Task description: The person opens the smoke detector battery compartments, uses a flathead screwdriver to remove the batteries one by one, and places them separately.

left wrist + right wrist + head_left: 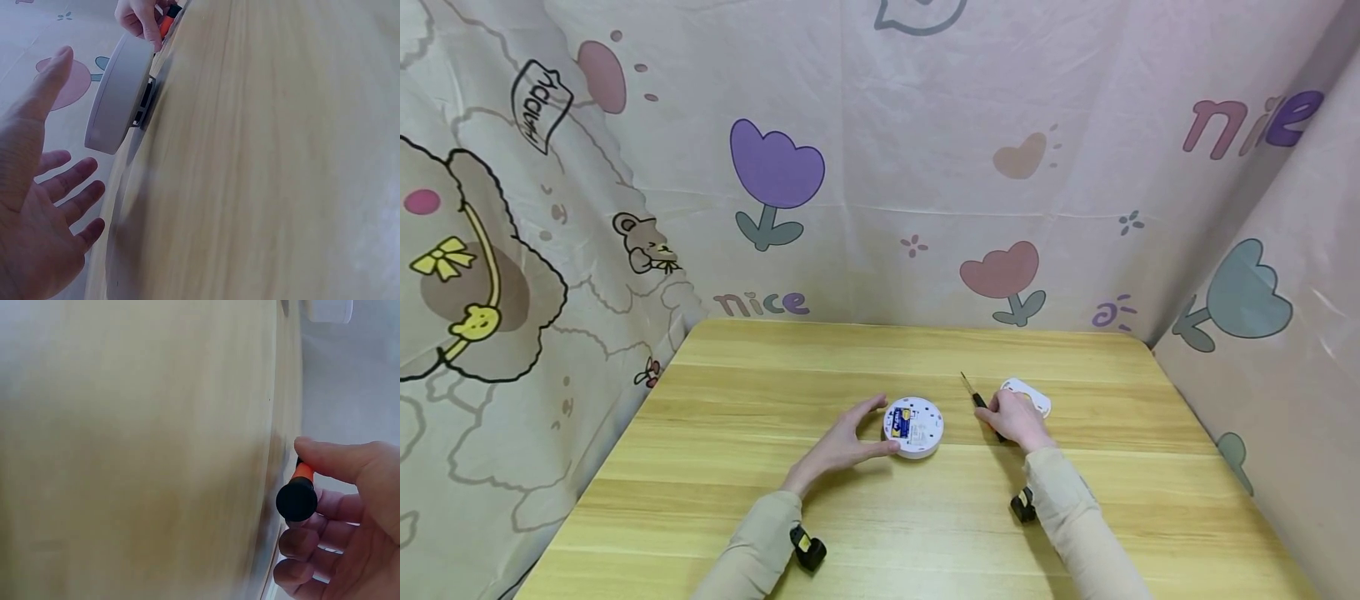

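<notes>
A round white device (927,429) with a blue and yellow label and small slots lies on the wooden table in the head view. Beside it my left hand (844,442) is spread, thumb and fingers apart around its left side. In the left wrist view a gap shows between this hand (47,206) and the device's pale side wall (115,100). To the right, my right hand (1017,418) pinches a screwdriver (979,401) by its black and orange handle, the thin shaft pointing away. The right wrist view shows the thumb against the handle (297,499), with curled fingers behind.
A flat white plate (1036,398) with a cut-out lies just beyond the right hand, partly covered by it. The wooden table (760,367) reaches back to a printed curtain (880,275), and curtains also hang at both sides.
</notes>
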A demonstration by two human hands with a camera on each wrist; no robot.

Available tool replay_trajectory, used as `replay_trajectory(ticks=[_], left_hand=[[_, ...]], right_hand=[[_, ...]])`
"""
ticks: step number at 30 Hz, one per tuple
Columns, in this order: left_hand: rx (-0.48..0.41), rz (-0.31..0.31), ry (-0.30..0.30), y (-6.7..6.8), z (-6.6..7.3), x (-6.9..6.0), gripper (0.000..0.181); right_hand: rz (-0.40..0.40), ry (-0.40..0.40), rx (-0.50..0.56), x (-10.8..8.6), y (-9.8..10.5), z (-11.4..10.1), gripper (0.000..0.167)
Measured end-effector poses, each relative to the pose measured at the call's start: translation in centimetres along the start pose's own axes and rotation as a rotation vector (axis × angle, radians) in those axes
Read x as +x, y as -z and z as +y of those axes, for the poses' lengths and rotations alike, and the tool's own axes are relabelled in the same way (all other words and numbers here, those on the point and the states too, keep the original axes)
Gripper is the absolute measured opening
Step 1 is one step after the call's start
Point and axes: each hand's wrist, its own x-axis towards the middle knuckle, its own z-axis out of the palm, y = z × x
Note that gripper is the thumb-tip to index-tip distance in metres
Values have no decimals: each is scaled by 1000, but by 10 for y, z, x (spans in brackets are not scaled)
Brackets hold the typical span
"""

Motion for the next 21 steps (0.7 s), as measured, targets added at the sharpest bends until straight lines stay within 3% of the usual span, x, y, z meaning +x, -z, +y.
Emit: replay_trajectory(ticks=[14,21], left_hand=[[-3,-1,-3,-2,2,0,99],[0,9,22,-4,3,0,99]], right_hand=[[92,127,71,-7,-3,1,22],[109,141,110,-9,-4,2,20]])
